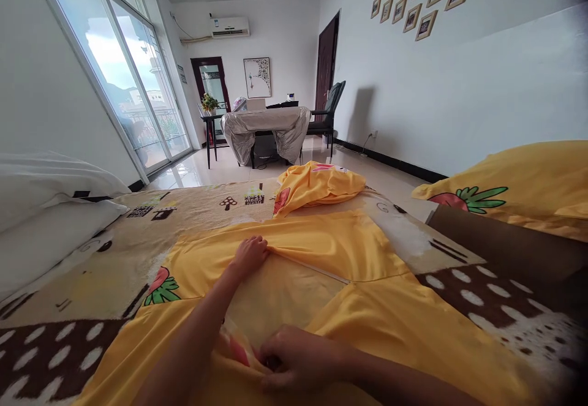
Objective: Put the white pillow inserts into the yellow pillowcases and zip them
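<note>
A yellow fabric cover [321,234] with a printed carrot lies spread over the patterned blanket. Its long opening gapes in the middle, with a pale strip along the far edge. My left hand [251,254] is closed on the far edge of that opening, left of centre. Nearer to me, my right hand [291,357] pinches the near edge, where a pink print shows among the folds. The fingertips of my right hand are partly in shadow. Beyond the cover sits a bunched yellow cloth [321,188].
White pillows [46,210] lie at the left. Another yellow cloth [528,179] drapes over a brown surface at the right. The patterned blanket [110,283] extends around the cover. Farther back stand a covered table [261,119] and a black chair [328,115].
</note>
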Motion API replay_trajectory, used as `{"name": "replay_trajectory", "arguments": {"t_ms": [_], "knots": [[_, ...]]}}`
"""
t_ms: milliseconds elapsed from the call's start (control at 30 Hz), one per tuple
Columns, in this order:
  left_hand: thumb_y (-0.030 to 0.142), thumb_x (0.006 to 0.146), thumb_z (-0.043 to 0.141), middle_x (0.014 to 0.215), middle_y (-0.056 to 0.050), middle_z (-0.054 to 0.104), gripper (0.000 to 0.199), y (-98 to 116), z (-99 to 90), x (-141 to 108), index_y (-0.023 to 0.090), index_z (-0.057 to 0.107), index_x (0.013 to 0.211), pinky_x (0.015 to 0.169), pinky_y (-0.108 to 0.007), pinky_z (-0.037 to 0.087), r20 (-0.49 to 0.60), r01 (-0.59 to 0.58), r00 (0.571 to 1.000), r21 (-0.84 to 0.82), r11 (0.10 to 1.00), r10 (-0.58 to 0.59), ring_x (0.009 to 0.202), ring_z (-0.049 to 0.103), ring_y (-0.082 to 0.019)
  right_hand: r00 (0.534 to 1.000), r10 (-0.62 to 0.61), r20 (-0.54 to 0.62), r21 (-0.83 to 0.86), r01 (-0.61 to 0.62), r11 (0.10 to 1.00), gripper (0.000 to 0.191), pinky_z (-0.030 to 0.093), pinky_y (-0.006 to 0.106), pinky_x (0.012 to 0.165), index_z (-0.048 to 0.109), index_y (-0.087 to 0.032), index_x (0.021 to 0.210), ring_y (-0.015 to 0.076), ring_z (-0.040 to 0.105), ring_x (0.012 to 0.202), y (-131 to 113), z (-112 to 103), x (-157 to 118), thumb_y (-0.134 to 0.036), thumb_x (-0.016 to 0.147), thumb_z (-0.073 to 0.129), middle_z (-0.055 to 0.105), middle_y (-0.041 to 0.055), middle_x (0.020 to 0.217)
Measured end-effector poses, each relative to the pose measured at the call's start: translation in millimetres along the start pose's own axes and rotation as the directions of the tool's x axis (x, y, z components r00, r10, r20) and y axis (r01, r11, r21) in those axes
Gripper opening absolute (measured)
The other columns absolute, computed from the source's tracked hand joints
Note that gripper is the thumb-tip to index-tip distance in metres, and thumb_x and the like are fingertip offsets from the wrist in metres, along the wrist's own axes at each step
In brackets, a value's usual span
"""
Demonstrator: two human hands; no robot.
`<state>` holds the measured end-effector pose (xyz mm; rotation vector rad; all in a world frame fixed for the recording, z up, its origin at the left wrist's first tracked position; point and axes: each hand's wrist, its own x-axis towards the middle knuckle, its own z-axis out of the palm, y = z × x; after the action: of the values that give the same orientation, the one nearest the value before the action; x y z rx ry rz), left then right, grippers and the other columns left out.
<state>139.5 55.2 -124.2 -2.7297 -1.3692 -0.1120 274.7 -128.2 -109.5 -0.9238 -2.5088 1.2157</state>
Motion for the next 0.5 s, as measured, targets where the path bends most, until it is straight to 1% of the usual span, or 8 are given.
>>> {"name": "replay_trajectory", "arguments": {"t_ms": [67, 133, 233, 300, 367, 433, 500], "knots": [[0.044, 0.091, 0.043, 0.098, -0.008, 0.064, 0.032, -10, -3.0, -4, 0.019, 0.063, 0.089, 0.076, -0.030, 0.045, 0.032, -0.040, 0.999, -0.018, 0.999, 0.040, 0.091, 0.060, -0.020, 1.000, -0.001, -0.001, -0.003, 0.001, 1.000, 0.021, 0.026, 0.018, 0.048, 0.044, -0.017, 0.067, 0.0044, 0.036, 0.052, 1, 1, 0, -0.030, 0.078, 0.056, 0.041, -0.0073, 0.060], [0.049, 0.092, 0.038, 0.097, -0.007, 0.064, 0.038, -26, -7.0, -12, 0.020, 0.063, 0.090, 0.077, -0.030, 0.045, 0.060, -0.056, 0.997, -0.031, 0.998, 0.057, 0.089, 0.061, -0.019, 1.000, -0.003, -0.005, 0.006, 0.003, 1.000, 0.020, 0.025, 0.018, 0.048, 0.045, -0.017, 0.068, 0.0044, 0.036, 0.053, 2, 1, 0, -0.031, 0.079, 0.055, 0.041, -0.0074, 0.060], [0.041, 0.095, 0.034, 0.097, -0.007, 0.065, 0.034, -57, -12.7, -31, 0.022, 0.063, 0.096, 0.084, -0.030, 0.043, 0.093, -0.024, 0.995, -0.033, 0.999, 0.027, 0.095, 0.059, -0.019, 1.000, 0.003, -0.015, 0.014, -0.003, 1.000, 0.020, 0.025, 0.017, 0.049, 0.046, -0.017, 0.069, 0.0042, 0.036, 0.054, 2, 0, -1, -0.032, 0.078, 0.056, 0.041, -0.0076, 0.061], [0.038, 0.095, 0.034, 0.100, -0.008, 0.065, 0.033, -84, -16.0, -48, 0.021, 0.062, 0.098, 0.088, -0.031, 0.042, 0.096, 0.059, 0.994, -0.021, 0.998, -0.057, 0.099, 0.058, -0.020, 1.000, 0.016, -0.013, 0.008, -0.016, 1.000, 0.021, 0.024, 0.018, 0.049, 0.045, -0.017, 0.067, 0.0042, 0.035, 0.054, 3, 0, -1, -0.031, 0.077, 0.056, 0.040, -0.0075, 0.060], [0.039, 0.095, 0.032, 0.104, -0.011, 0.065, 0.037, -113, -18.7, -69, 0.019, 0.062, 0.097, 0.089, -0.033, 0.042, 0.081, 0.189, 0.979, -0.005, 0.982, -0.188, 0.101, 0.058, -0.022, 1.000, 0.023, -0.009, 0.003, -0.023, 1.000, 0.021, 0.023, 0.018, 0.048, 0.044, -0.017, 0.066, 0.0043, 0.035, 0.055, 3, 0, -1, -0.030, 0.077, 0.056, 0.040, -0.0074, 0.059], [0.041, 0.093, 0.031, 0.106, -0.011, 0.065, 0.039, -144, -20.7, -95, 0.018, 0.063, 0.096, 0.087, -0.034, 0.043, 0.060, 0.339, 0.939, 0.002, 0.941, -0.339, 0.100, 0.059, -0.023, 0.999, 0.040, -0.013, 0.006, -0.040, 0.999, 0.019, 0.022, 0.018, 0.048, 0.043, -0.017, 0.065, 0.0044, 0.034, 0.055, 3, 0, 0, -0.027, 0.076, 0.055, 0.038, -0.0071, 0.059], [0.038, 0.090, 0.035, 0.106, -0.012, 0.066, 0.035, -175, -22.0, -125, 0.018, 0.063, 0.095, 0.083, -0.034, 0.044, 0.042, 0.488, 0.872, -0.002, 0.873, -0.488, 0.098, 0.061, -0.024, 0.998, 0.061, -0.008, 0.025, -0.061, 0.998, 0.018, 0.021, 0.019, 0.048, 0.042, -0.017, 0.064, 0.0047, 0.032, 0.055, 4, -1, 0, -0.025, 0.075, 0.054, 0.037, -0.0069, 0.060]]}}
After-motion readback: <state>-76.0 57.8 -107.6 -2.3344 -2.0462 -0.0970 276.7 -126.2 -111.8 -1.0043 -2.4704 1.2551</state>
